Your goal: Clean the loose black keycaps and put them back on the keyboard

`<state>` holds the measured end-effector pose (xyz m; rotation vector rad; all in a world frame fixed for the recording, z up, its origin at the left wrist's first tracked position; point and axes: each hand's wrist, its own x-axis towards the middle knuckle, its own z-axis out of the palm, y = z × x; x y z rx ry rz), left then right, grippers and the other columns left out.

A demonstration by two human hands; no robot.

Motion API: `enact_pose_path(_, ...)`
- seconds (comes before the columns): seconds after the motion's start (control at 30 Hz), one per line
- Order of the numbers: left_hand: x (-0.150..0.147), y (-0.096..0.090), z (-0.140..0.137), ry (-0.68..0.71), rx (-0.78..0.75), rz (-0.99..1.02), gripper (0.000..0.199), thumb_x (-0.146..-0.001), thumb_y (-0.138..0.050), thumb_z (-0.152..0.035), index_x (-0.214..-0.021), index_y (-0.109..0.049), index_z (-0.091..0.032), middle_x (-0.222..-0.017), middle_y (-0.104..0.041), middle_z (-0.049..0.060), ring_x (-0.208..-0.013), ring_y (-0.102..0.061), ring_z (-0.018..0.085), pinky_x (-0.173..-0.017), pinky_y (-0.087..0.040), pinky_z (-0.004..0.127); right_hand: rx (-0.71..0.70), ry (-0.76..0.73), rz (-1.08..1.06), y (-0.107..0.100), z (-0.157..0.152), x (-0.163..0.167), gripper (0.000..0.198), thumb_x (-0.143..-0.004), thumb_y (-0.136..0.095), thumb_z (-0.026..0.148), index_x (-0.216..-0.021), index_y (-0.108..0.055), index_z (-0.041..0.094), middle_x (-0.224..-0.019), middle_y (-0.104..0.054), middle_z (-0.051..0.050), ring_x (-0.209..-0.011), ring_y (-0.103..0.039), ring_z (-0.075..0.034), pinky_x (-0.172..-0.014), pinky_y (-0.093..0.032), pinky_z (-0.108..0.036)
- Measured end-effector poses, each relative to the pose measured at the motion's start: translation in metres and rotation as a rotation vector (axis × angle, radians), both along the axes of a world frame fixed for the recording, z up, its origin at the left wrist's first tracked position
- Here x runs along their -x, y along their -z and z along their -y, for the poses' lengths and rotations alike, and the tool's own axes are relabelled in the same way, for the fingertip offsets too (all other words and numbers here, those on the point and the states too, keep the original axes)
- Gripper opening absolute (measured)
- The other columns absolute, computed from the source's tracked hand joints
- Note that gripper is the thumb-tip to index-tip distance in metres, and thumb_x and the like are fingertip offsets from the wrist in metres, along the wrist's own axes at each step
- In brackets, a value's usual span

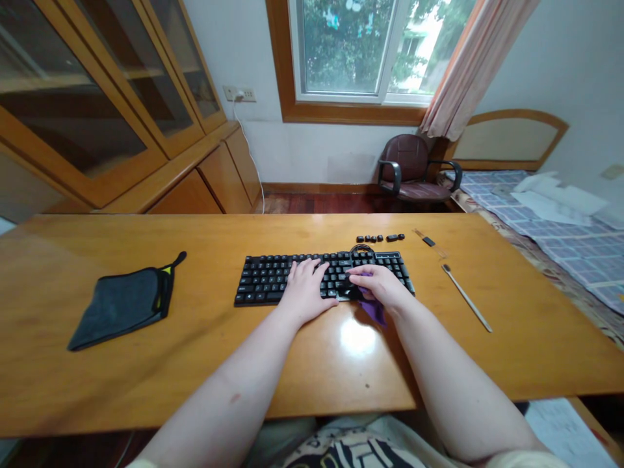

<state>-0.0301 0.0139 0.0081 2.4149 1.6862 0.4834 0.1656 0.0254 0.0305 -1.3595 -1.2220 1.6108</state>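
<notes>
A black keyboard (263, 279) lies on the wooden table in front of me. My left hand (307, 286) rests on its middle with the fingers spread, holding nothing. Over the keyboard's right part, my right hand (377, 286) has its fingers pinched together on a purple cloth (373, 311), which hangs below the palm past the keyboard's front edge. Whether a keycap is also between those fingertips, I cannot tell. Near that hand, a section at the keyboard's front edge shows bare where keys are off. Several loose black keycaps (374, 238) lie in a row behind the keyboard.
A wire keycap puller (428, 241) and a thin brush (467, 298) lie to the right on the table (195, 383). At the left is a folded dark grey cloth (124, 299). Beyond the table stand a chair (412, 166), a bed (550, 221) and a cabinet (146, 162).
</notes>
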Motion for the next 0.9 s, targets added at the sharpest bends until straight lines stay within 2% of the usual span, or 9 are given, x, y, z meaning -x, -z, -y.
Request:
enact_pose_path(0.1,0.000,-0.001,0.000,-0.004,0.003,0.001,0.083,-0.057,-0.071,-0.053,-0.129,-0.041,-0.023,-0.135,-0.042,0.010,-0.129,-0.030,0.030,-0.111,-0.011,0.052,0.060,-0.047,-0.105,0.001,0.000,-0.002,0.041,-0.061,-0.071,0.035,-0.095,-0.065,0.012,-0.047,-0.037,0.008,-0.041,-0.029,-0.005,-0.039,-0.018,-0.018)
enact_pose_path(0.17,0.000,-0.001,0.000,-0.005,0.008,0.000,0.083,-0.058,-0.071,-0.053,-0.129,-0.041,-0.023,-0.136,-0.042,0.010,-0.129,-0.031,0.031,-0.111,-0.011,0.052,0.065,-0.078,-0.080,0.003,0.000,-0.002,0.041,-0.063,-0.069,0.036,-0.095,-0.065,0.012,-0.046,-0.036,0.009,-0.041,-0.030,-0.005,-0.039,-0.019,-0.018)
enact_pose_path(0.27,0.000,-0.001,0.000,-0.002,0.010,0.003,0.084,-0.057,-0.071,-0.054,-0.129,-0.041,-0.023,-0.136,-0.042,0.011,-0.129,-0.030,0.031,-0.111,-0.011,0.053,-0.047,-0.070,0.115,0.006,0.001,0.000,0.034,-0.066,-0.067,0.034,-0.093,-0.066,0.013,-0.050,-0.046,0.005,-0.044,-0.039,-0.007,-0.041,-0.028,-0.019)
enact_pose_path(0.37,0.000,0.001,0.000,-0.002,0.003,0.007,0.086,-0.056,-0.071,-0.055,-0.130,-0.041,-0.023,-0.136,-0.041,0.011,-0.130,-0.030,0.031,-0.111,-0.011,0.052,-0.228,-0.051,0.405,0.010,0.002,0.003,0.022,-0.066,-0.067,0.027,-0.084,-0.068,0.015,-0.066,-0.062,-0.001,-0.057,-0.053,-0.011,-0.054,-0.041,-0.023)
enact_pose_path(0.47,-0.001,0.001,0.000,-0.006,-0.004,0.006,0.085,-0.056,-0.071,-0.054,-0.130,-0.041,-0.022,-0.136,-0.042,0.011,-0.129,-0.030,0.031,-0.111,-0.011,0.052,-0.308,-0.107,0.585,0.012,0.003,0.006,0.016,-0.066,-0.068,0.025,-0.079,-0.070,0.017,-0.075,-0.067,-0.003,-0.068,-0.059,-0.014,-0.065,-0.045,-0.026)
enact_pose_path(0.67,-0.001,-0.001,0.001,-0.017,0.023,-0.008,0.083,-0.057,-0.070,-0.054,-0.129,-0.042,-0.023,-0.137,-0.041,0.011,-0.130,-0.029,0.032,-0.111,-0.011,0.053,-0.378,-0.164,0.737,0.013,0.006,0.011,0.014,-0.068,-0.069,0.024,-0.081,-0.070,0.020,-0.080,-0.068,-0.003,-0.074,-0.061,-0.016,-0.068,-0.045,-0.027)
enact_pose_path(0.9,-0.002,-0.002,0.002,-0.016,0.020,0.003,0.083,-0.058,-0.070,-0.053,-0.129,-0.042,-0.023,-0.137,-0.041,0.010,-0.130,-0.029,0.032,-0.111,-0.011,0.053,-0.445,-0.194,0.781,0.013,0.007,0.012,0.014,-0.069,-0.069,0.023,-0.082,-0.070,0.021,-0.084,-0.066,-0.003,-0.077,-0.059,-0.017,-0.071,-0.045,-0.028)
